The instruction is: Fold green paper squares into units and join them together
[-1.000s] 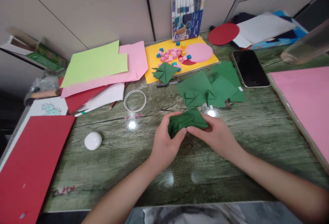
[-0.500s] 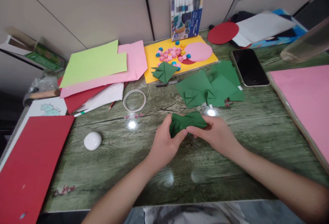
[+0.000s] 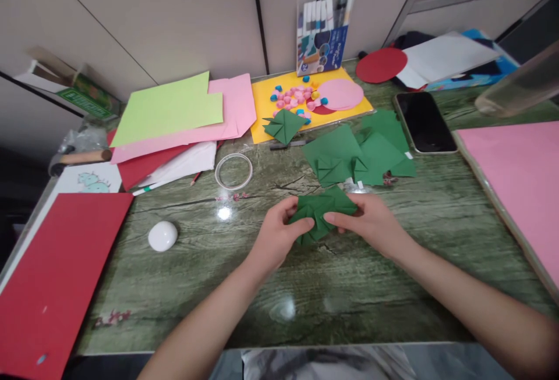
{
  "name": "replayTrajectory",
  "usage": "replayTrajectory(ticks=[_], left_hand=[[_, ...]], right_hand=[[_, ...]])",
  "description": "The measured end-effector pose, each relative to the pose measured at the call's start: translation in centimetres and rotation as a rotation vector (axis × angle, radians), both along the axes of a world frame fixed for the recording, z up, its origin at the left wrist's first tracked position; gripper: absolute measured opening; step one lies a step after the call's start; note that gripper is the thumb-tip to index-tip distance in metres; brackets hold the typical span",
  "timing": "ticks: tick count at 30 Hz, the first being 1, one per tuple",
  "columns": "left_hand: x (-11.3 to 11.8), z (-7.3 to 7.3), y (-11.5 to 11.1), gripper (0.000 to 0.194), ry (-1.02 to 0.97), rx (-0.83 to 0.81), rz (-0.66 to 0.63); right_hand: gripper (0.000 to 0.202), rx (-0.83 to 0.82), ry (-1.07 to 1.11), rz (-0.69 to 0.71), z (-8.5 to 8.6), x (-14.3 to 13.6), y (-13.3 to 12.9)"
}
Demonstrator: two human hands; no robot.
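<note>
Between my two hands is a folded green paper [image 3: 321, 208], held just above the table with creases and pointed flaps showing. My left hand [image 3: 279, 231] pinches its left side, thumb on top and fingers behind. My right hand [image 3: 371, 220] grips the right side the same way, its thumb near the middle. Beyond them lie green paper sheets [image 3: 336, 144] with small folded pieces on top. A finished-looking green folded piece [image 3: 285, 126] with points on its left rests at the edge of a yellow sheet [image 3: 261, 100].
A tape roll [image 3: 233, 171] and a white round object [image 3: 163, 236] lie left of my hands. Red paper [image 3: 65, 269] covers the left side. A phone [image 3: 425, 122] and pink paper [image 3: 519, 176] are at the right. Behind stands a marker pack [image 3: 323, 48].
The green paper is tilted and spread differently, with more of its lower flaps showing. My left thumb has shifted up and left, apart from my right thumb. The camera view has moved slightly.
</note>
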State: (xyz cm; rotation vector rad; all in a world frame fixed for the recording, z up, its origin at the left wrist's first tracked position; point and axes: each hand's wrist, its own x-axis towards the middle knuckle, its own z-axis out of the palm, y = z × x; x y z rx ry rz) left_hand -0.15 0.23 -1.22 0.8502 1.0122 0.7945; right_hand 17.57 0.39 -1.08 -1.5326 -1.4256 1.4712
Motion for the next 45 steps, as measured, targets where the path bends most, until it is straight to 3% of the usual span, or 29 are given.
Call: replayTrajectory(ticks=[8,15,19,22,28,36,45], left_hand=[[-0.08,-0.19,0.03,0.015,0.143,0.103,-0.048],[-0.12,-0.08,0.20,0.018,0.167,0.081,-0.053],[-0.17,-0.30,0.26,0.026,0.143,0.062,0.030],[-0.19,-0.21,0.23,0.027,0.141,0.073,0.066],[-0.10,0.15,0.02,0.023,0.110,0.031,0.018],[-0.01,-0.37,0.03,0.026,0.196,0.032,0.064],[0.33,0.00,-0.39,0.023,0.247,0.123,0.118]], right_hand=[[0.023,0.023,-0.125,0.065,0.48,-0.03,0.16],[0.025,0.048,-0.152,0.096,0.27,0.14,-0.07],[0.034,0.087,-0.024,0.116,0.04,0.35,0.03],[0.027,0.104,0.035,0.102,0.05,0.30,0.12],[0.020,0.093,-0.063,0.060,0.00,-0.03,-0.02],[0.012,0.049,0.037,0.070,-0.24,-0.14,-0.17],[0.036,0.009,0.210,0.084,-0.08,-0.45,-0.30]])
